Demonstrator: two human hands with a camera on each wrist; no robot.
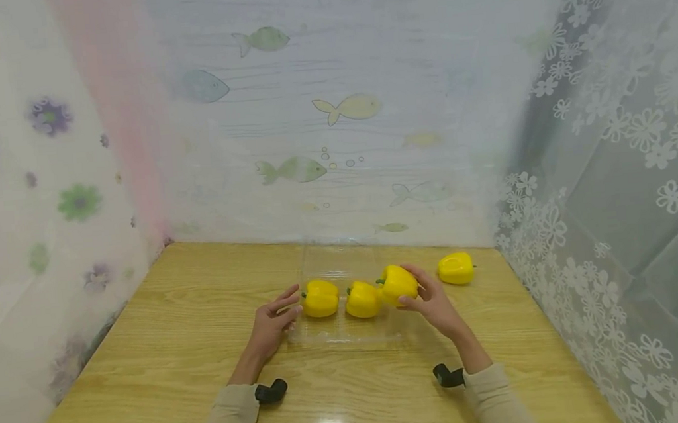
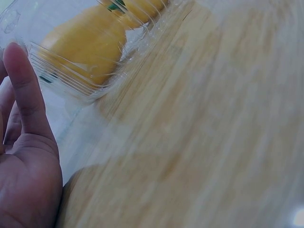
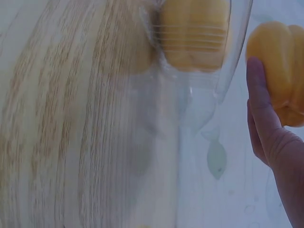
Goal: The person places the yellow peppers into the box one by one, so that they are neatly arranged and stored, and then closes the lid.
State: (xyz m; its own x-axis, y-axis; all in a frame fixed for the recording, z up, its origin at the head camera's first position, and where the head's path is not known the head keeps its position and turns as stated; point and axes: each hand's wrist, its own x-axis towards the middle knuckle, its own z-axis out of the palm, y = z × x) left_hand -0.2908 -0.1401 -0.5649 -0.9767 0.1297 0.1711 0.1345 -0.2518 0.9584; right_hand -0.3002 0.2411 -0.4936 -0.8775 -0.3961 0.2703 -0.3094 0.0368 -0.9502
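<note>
A clear plastic container [image 1: 325, 339] with its lid raised at the back lies on the table. Inside it sit two yellow bell peppers, a left pepper [image 1: 320, 298] and a middle pepper [image 1: 363, 300]. My right hand [image 1: 432, 302] grips a third yellow bell pepper [image 1: 398, 285] between thumb and fingers, above the container's right end; the right wrist view shows this pepper [image 3: 278, 66] raised over the container wall. At the container's left end is my left hand [image 1: 271, 324], thumb and fingers extended. In the left wrist view its thumb [image 2: 28, 90] reaches the ribbed plastic wall; contact is hard to tell.
Another yellow bell pepper [image 1: 456, 269] lies on the wooden table [image 1: 165, 358] at the back right. Behind the table hangs a fish-printed curtain [image 1: 332, 119]. Flower-patterned sheets stand along the left and right sides.
</note>
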